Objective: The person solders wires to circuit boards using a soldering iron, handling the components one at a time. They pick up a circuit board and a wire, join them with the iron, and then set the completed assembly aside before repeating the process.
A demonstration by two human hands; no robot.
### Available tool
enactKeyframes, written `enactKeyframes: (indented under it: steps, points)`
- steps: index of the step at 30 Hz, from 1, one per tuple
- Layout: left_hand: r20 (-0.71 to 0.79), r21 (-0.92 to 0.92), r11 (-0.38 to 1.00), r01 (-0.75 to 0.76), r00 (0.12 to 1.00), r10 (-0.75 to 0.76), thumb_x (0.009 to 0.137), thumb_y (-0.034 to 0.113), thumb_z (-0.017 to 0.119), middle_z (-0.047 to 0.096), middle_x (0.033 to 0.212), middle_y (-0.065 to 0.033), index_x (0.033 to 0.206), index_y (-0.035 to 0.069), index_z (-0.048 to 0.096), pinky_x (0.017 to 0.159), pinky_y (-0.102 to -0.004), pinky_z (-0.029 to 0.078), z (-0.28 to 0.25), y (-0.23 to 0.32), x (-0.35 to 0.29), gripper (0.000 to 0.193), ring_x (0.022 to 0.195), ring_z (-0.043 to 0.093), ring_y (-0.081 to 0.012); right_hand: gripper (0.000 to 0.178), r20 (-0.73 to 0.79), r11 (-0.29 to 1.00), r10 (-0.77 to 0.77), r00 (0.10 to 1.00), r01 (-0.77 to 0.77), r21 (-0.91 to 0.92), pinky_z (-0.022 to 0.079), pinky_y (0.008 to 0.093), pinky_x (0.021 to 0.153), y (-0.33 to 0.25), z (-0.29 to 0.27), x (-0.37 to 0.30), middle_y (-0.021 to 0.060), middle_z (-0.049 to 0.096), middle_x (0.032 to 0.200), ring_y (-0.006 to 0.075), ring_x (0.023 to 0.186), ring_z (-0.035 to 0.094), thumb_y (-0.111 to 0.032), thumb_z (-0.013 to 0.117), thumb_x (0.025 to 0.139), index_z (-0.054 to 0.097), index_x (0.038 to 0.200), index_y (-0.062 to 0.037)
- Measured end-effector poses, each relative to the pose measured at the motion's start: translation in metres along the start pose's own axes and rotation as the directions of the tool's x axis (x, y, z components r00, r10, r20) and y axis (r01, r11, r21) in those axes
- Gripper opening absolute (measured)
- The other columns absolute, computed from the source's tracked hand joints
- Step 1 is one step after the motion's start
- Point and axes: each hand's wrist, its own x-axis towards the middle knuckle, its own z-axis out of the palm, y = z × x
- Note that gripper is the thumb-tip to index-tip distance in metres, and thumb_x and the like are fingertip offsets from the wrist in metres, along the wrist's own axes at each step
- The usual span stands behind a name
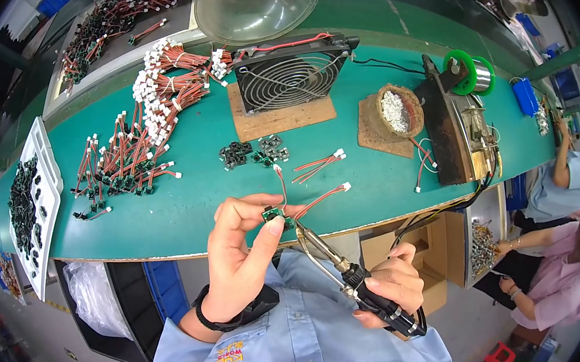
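Note:
My left hand pinches a small green circuit board between thumb and fingers, above the near edge of the green table. Red and dark wires with a white connector at their end stretch out to the right of the board. My right hand is wrapped round the black handle of a soldering iron, which has a thin metal tube alongside. Its tip reaches up to the board; whether they touch is too small to tell. Just beyond lie loose wire leads and small dark components.
Bundled wire leads and wired boards cover the left. A white tray holds boards. Behind stand a fan and a clear hood. Rightward are a bowl of white pieces and a solder spool. People sit at right.

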Motion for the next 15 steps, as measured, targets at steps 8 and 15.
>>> enactKeyframes:
  steps: [8,15]
  points:
    - [0.031,-0.058,0.998,-0.022,0.999,0.024,0.089,0.005,0.048,0.055,0.106,-0.0167,0.087,0.003,0.041,0.086,-0.0349,0.044,0.0038,0.0032,0.0019,0.008,0.097,0.059,-0.0242,0.047,-0.003,1.0,0.009,1.0,-0.009,0.016,0.031,0.0363,0.071,-0.0013,-0.0014,-0.0016,-0.0003,0.054,0.051,0.0131,0.047,0.05,-0.036,0.074,0.065,0.061,0.1,-0.0072]
    - [0.029,-0.085,0.996,0.01,1.0,-0.008,0.09,0.006,0.048,0.056,0.105,-0.0169,0.088,0.002,0.042,0.086,-0.0348,0.044,0.0044,0.0027,0.0027,0.007,0.097,0.059,-0.0232,0.042,0.038,1.0,0.024,0.999,-0.025,0.019,0.034,0.0324,0.073,-0.0056,-0.0086,0.0029,-0.0005,0.062,0.064,0.0137,0.053,0.055,-0.028,0.076,0.065,0.062,0.099,-0.0073]
